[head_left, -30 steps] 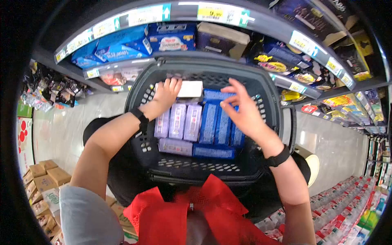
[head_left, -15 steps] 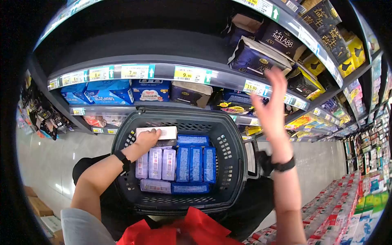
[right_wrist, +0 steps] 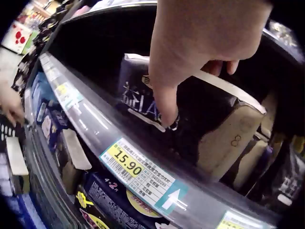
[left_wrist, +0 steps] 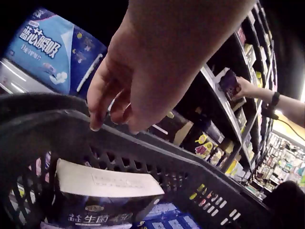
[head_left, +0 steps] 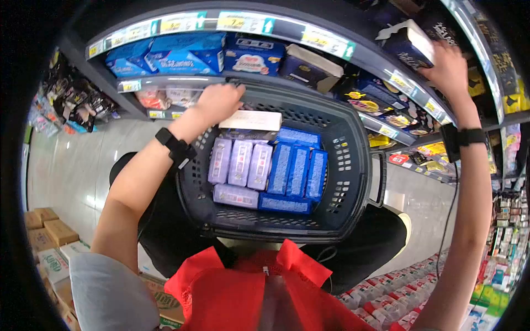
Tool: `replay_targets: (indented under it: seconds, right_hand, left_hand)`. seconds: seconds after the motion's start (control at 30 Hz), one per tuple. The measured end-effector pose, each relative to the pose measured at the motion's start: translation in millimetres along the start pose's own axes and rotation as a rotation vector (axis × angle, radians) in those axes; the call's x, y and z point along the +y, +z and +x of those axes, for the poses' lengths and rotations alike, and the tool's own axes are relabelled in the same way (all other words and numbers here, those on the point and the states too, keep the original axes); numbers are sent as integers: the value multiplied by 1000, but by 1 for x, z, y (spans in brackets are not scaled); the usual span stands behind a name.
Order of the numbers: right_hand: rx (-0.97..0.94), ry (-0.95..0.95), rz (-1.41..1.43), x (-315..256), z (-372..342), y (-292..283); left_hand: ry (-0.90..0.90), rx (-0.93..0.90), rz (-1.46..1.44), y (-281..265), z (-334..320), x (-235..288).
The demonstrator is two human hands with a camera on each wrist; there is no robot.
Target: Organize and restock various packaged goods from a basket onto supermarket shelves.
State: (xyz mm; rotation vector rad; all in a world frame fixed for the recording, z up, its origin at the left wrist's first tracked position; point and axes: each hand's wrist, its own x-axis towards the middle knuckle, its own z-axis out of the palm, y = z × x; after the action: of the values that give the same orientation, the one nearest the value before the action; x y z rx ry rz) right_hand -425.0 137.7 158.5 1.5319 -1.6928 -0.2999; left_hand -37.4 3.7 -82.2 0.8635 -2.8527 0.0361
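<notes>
The right hand (head_left: pixel 450 69) holds a dark package (head_left: pixel 407 51) at the front edge of the upper shelf (head_left: pixel 364 58): in the right wrist view the thumb presses the lettered front face while the other fingers reach over the pale top edge to the far side. Whether the package's base rests on the shelf cannot be told. Just below, the shelf's front edge carries a price label (right_wrist: pixel 128 162) reading 15.90.

The left hand (head_left: pixel 218 103) holds nothing; its fingers hang loosely bent at the far left corner of the basket (head_left: pixel 360 138), close by the rim. Whether they touch the rim is unclear.

Beneath that hand, inside the far left corner, sits a white-topped package (head_left: pixel 254 119) with a dark front. Toward the near edge, three lilac packs (head_left: pixel 240 163) stand side by side in the left half, with a fourth crosswise at the near left corner. To their right are three blue packs (head_left: pixel 298 171) in a row, one more crosswise along the near edge and another crosswise toward the far edge. Beyond the basket's far edge, a lower shelf holds bright blue packages (head_left: pixel 187 52) toward its left end.
</notes>
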Motion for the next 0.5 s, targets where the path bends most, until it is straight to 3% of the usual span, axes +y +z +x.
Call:
replay_targets:
  seconds: [0.07, 0.1, 0.17, 0.23, 0.3, 0.33, 0.37, 0.43, 0.5]
  right_hand:
    - [150, 34, -29, -8, -11, -23]
    - [271, 35, -27, -11, -18, -33]
    - [315, 130, 189, -35, -39, -64]
    - [-56, 465, 629, -85, -62, -109]
    - [-333, 337, 1010, -136, -78, -127]
    - [-418, 284, 1019, -167, -87, -120]
    - [-646, 344, 1226, -200, -92, -111]
    - [-957, 355, 1352, -271, -96, -92]
    - [-1048, 275, 1303, -340, -96, -82]
  left_hand:
    - [-38, -9, -51, -16, -5, -11]
    - [-31, 74, -27, -15, -9, -20]
    - [-154, 12, -69, -36, -15, -26]
    - [-182, 73, -48, -51, -22, -30]
    - [-169, 109, -27, -51, -24, -38]
    - [-153, 108, -6, -49, -22, -40]
    - [-154, 105, -14, -46, -21, -39]
    - [-114, 124, -35, -41, -18, -36]
    - [-106, 118, -33, -44, -19, -32]
